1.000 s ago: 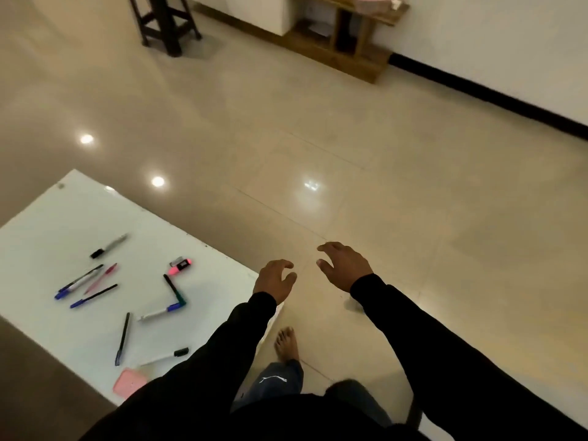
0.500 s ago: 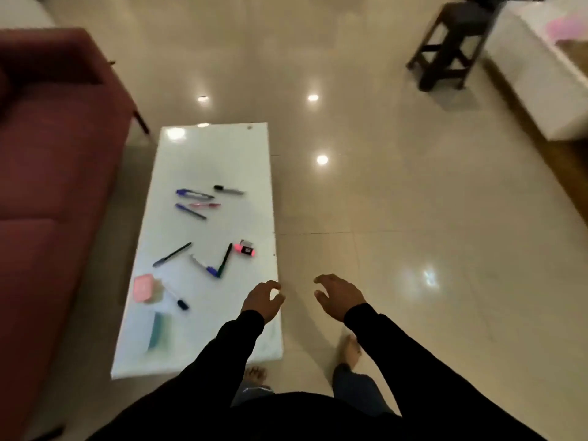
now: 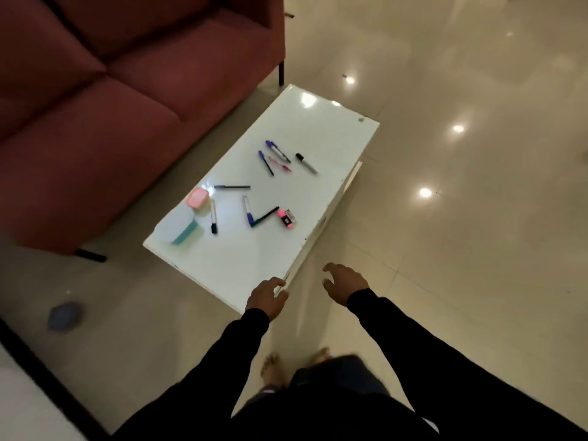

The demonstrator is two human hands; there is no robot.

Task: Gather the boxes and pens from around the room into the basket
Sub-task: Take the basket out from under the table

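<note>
Several pens lie scattered on a low white table [image 3: 241,259]: a blue-capped cluster [image 3: 277,151] towards the far end, a black-capped marker [image 3: 306,162], a dark pen [image 3: 232,187], a white marker [image 3: 213,216] and a crossed blue and green pair [image 3: 256,214]. A pink highlighter [image 3: 285,217] lies near the right edge. A small pink box [image 3: 197,197] and a white and teal box [image 3: 183,229] sit on the table's left side. My left hand [image 3: 265,297] hovers over the near corner, fingers apart, holding nothing. My right hand [image 3: 345,281] is beside the table over the floor, also empty. No basket is in view.
A dark red sofa [image 3: 95,106] stands close along the table's left side. A small bluish object [image 3: 63,316] lies on the tiled floor at the lower left. Glossy beige floor [image 3: 461,233] stretches to the right. My bare feet [image 3: 273,369] stand just short of the table.
The view has swung left, bringing the table to the middle and the sofa into full view. Both hands stay raised and empty, now at the table's near corner.
</note>
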